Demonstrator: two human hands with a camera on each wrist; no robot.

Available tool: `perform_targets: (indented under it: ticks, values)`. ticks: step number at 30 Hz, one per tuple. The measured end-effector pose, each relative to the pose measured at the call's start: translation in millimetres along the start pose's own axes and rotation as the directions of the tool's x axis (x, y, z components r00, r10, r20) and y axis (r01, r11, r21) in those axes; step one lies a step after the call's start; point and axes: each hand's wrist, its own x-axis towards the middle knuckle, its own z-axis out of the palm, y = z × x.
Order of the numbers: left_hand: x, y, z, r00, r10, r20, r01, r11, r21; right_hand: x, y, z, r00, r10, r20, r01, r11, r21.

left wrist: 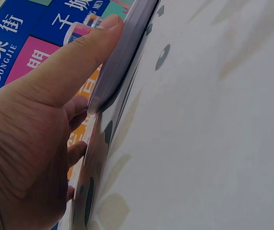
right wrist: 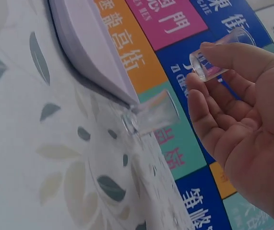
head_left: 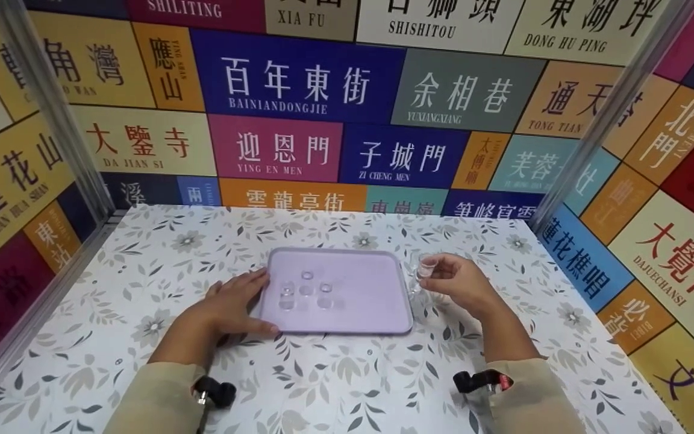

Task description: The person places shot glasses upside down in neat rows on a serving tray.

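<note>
Lilac tray [head_left: 374, 295], head view: flat on table [head_left: 335, 377], small cups [head_left: 306, 290] on left part. Left wrist view: left hand [left wrist: 41, 115] spread, thumb against tray edge, maybe to keep it still. Right wrist view: right hand [right wrist: 256, 124] pinches clear cup [right wrist: 211, 70], likely because it's small; other cup [right wrist: 156, 112] beside tray.

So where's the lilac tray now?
In the head view, the lilac tray lies on the floral tabletop, the left hand touching its left edge and the right hand, holding a clear cup, just past its right edge.
</note>
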Motion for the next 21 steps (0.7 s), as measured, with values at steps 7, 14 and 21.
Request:
perform_targets:
  ticks: [7,14,21]
  values:
    - [0.3,-0.1,0.0,1.000,0.001,0.005,-0.001,1.000,0.003,9.8,-10.4,24.5,0.998,-0.062,-0.012,0.062,0.998,-0.012]
    - [-2.0,1.6,-1.8,1.000,-0.005,0.007,0.005,1.000,-0.017,20.7,-22.5,46.5,0.997,-0.056,-0.059,0.055,0.998,-0.014]
    - [-1.1,2.7,-1.9,1.000,-0.006,0.008,0.006,1.000,0.024,35.2,-33.4,67.1,0.984,-0.047,-0.171,0.055,0.997,0.047]
